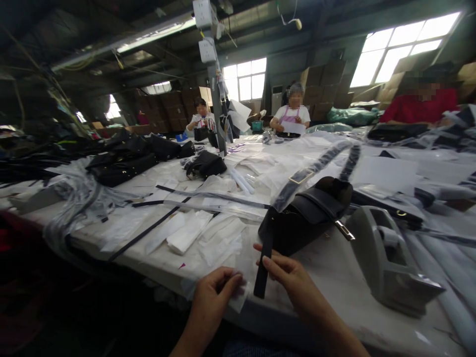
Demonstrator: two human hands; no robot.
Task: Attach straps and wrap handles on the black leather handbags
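Observation:
A black handbag (297, 225) with a gold-coloured clasp lies tilted on the table in front of me. From its left end a flat black strap (261, 277) hangs toward me, and my right hand (293, 280) pinches it between thumb and fingers. My left hand (215, 292) is closed on a thin translucent plastic sheet (240, 297) at the table's front edge, to the left of the strap end. Another strap, wrapped in clear film with a gold buckle (302, 175), arches up behind the bag.
A grey tape dispenser (390, 263) stands right of the handbag. Left of it lie white tissue papers (191, 230) and loose black straps (148, 230). Film-wrapped straps (78, 198) droop over the front edge. More black bags (204, 164) lie farther back. Several people work across the table.

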